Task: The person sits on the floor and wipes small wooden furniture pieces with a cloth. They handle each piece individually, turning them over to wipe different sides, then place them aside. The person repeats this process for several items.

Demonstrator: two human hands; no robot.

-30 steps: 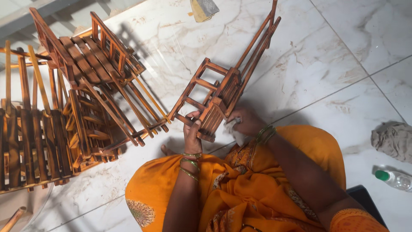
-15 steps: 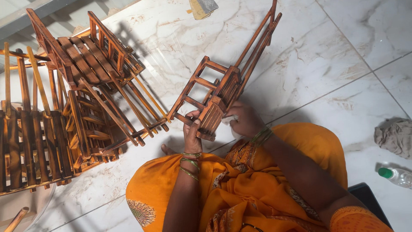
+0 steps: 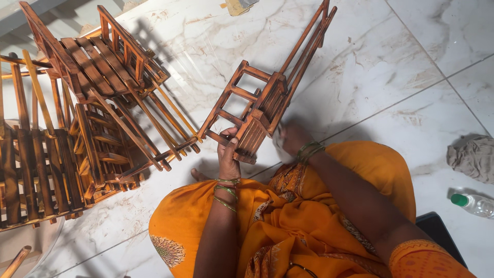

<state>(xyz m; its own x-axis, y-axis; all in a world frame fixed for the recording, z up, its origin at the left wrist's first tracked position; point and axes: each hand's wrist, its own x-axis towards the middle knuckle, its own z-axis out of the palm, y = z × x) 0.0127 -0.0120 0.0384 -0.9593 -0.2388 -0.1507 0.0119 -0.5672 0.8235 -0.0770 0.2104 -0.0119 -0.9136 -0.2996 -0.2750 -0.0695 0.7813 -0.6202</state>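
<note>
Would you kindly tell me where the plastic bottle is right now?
In the head view, the plastic bottle lies on the marble floor at the far right edge, just below the crumpled grey cloth.

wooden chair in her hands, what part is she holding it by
The left hand grips the small wooden chair at its seat end, fingers around a lower rail. The right hand rests against the same end, blurred, so its exact hold cannot be told.

Marble floor [image 3: 370, 67]: wooden racks [image 3: 92, 118], rag [image 3: 473, 157], bottle [image 3: 476, 204]

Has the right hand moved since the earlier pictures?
Yes. The right hand has slid a little lower along the small wooden chair, towards the orange cloth.
</note>
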